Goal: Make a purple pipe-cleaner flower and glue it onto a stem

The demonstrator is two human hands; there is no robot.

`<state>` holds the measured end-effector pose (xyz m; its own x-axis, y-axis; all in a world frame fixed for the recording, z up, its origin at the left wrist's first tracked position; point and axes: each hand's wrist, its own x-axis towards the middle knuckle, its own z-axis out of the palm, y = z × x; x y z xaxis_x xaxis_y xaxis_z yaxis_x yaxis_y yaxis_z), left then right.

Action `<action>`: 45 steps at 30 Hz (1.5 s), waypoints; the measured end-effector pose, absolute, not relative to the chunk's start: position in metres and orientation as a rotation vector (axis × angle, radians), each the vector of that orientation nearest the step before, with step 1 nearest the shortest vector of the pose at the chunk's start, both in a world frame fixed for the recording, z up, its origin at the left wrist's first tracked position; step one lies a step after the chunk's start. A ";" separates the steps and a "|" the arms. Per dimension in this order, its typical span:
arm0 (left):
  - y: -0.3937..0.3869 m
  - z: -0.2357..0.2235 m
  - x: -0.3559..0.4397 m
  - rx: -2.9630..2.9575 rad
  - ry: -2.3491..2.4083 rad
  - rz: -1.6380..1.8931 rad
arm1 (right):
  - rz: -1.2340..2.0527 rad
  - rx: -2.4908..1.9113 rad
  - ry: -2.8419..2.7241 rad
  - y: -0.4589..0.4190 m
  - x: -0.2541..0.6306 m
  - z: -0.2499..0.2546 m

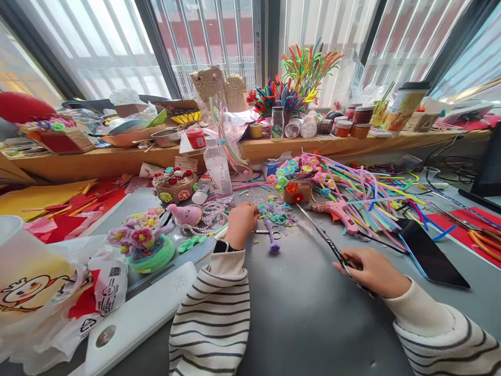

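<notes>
My right hand (371, 269) is closed around the handles of a pair of long metal scissors (323, 234), whose blades point up and left toward the middle of the table. My left hand (243, 222), with a dark watch on the wrist, reaches forward with its fingers bent together. Whatever lies in those fingers is hidden. Just right of it stands a small purple fuzzy flower piece (273, 239), and small scissors (270, 231) lie behind that stem. A pile of pastel fuzzy clippings (279, 213) spreads beyond. Strings of white beads (219, 211) lie left of this hand.
A pink glue gun (338, 211) and a dark phone (432, 253) lie at right, near many colored pipe cleaners (368, 193). Flower baskets (297, 190) and a clear bottle (218, 169) stand behind. On the left are a green flower pot (152, 256) and a white device (143, 318).
</notes>
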<state>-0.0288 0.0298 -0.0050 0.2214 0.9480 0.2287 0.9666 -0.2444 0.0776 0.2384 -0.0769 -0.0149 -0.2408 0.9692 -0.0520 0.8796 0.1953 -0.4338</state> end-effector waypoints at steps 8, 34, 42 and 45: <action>0.036 -0.014 -0.020 -2.421 -1.801 -0.245 | 0.150 -2.221 -2.327 -0.086 0.259 -0.023; 0.034 -0.007 -0.027 -2.392 -1.919 -0.203 | 0.327 -1.807 -2.305 0.002 0.099 -0.019; 0.026 0.003 -0.036 -2.321 -2.001 -0.413 | 0.420 -1.764 -2.134 0.005 0.107 -0.024; 0.023 0.008 -0.036 -2.408 -1.953 -0.604 | 0.520 -1.639 -1.880 0.011 0.109 -0.023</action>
